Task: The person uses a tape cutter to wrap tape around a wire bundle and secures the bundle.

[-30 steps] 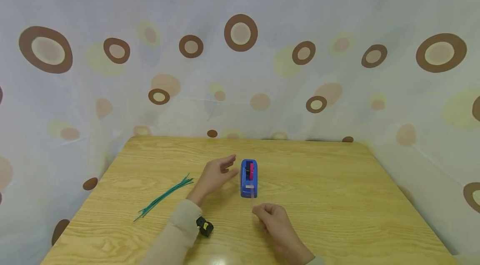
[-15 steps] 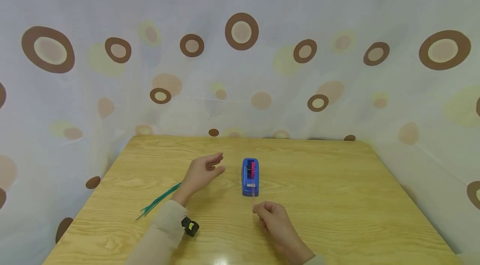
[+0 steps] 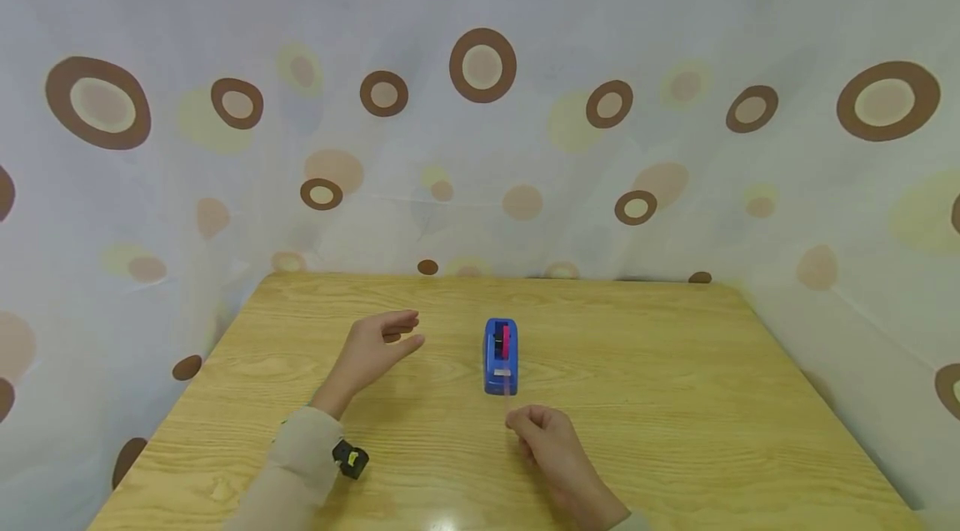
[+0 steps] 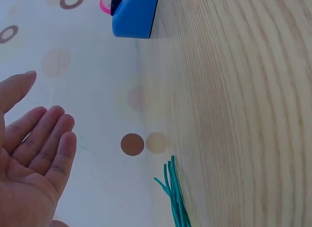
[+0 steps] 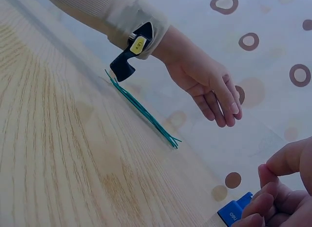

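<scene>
A blue tape dispenser (image 3: 500, 385) with a pink-cored roll stands mid-table. From its front a strip of clear tape (image 3: 507, 385) stretches toward my right hand (image 3: 551, 448), whose thumb and forefinger pinch its end. My left hand (image 3: 375, 348) hangs in the air left of the dispenser, fingers extended and holding nothing; its palm shows in the left wrist view. Below it on the table lies a bundle of thin green wire-like strands (image 5: 144, 112), nearly all hidden by the left forearm in the head view. The right wrist view shows only a corner of the dispenser behind the right fingers.
The wooden table (image 3: 637, 381) reaches back to a patterned curtain (image 3: 480, 147), which also hangs along both sides. A black camera mount (image 3: 350, 459) juts from the left sleeve, low over the table.
My left hand has moved left, away from the dispenser, and its forearm now covers the green strands in the head view. The right hand stays nearly still, pinching the tape.
</scene>
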`<control>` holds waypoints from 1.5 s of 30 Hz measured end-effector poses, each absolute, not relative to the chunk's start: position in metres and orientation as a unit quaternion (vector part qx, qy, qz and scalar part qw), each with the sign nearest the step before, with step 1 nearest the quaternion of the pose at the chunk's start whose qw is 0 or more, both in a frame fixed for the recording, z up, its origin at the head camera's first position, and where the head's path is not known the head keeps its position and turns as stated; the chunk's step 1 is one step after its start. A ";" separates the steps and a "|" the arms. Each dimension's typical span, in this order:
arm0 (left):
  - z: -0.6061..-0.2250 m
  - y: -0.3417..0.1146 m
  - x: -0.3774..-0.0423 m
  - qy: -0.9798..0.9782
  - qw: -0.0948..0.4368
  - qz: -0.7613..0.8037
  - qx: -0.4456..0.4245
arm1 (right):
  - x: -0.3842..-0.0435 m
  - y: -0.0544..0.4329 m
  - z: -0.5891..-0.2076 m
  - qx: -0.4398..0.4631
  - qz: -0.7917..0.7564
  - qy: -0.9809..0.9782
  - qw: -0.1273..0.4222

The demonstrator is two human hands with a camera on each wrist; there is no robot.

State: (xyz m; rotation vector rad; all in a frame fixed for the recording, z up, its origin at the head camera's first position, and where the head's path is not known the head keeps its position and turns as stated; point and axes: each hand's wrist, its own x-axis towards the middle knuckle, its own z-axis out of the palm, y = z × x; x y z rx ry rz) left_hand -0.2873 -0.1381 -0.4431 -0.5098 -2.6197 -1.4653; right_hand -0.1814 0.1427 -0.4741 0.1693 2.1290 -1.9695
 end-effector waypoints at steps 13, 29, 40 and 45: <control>-0.440 -0.173 -0.279 -0.876 0.065 -0.453 -0.155 | -0.178 0.143 -0.470 0.074 -0.664 0.734 0.122; -0.448 -0.207 -0.266 -0.895 0.070 -0.419 -0.135 | -0.177 0.142 -0.471 0.070 -0.664 0.734 0.124; -0.455 -0.229 -0.263 -0.908 0.053 -0.398 -0.124 | -0.176 0.142 -0.471 0.061 -0.669 0.730 0.125; -0.458 -0.236 -0.261 -0.913 0.045 -0.388 -0.115 | -0.178 0.143 -0.474 0.065 -0.672 0.727 0.125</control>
